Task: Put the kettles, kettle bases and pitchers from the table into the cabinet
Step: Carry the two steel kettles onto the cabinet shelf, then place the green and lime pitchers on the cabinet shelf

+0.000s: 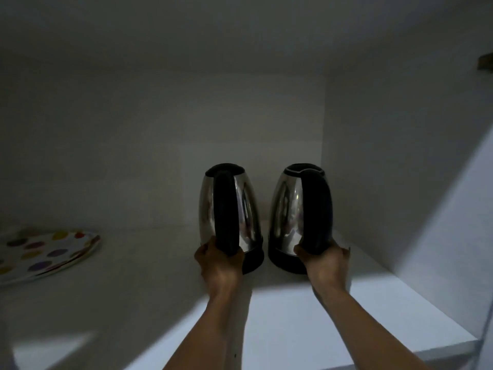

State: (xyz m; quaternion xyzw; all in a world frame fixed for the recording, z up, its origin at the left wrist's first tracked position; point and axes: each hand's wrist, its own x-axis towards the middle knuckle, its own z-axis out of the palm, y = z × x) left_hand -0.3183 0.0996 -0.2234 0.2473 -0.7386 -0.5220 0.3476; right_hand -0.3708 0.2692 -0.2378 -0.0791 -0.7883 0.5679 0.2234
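Steel kettles, one per hand. Left hand (217,259) wraps the black handle base of left kettle (228,209); right hand (326,259) does the same on right kettle (298,212). Both fists closed tight. Kettles stand upright side by side on the cabinet shelf (293,316), deep at 12 o'clock, right kettle near the side wall. Dotted plate (48,252) at 9 o'clock. Judgement: two kettles about placed; bases and pitchers not in view, probably still to come.

White cabinet interior (373,129): dim back wall, plain side wall, white shelf (160,276) lit along its front edge. Spotted plates (45,253) stacked far left of the fingers.
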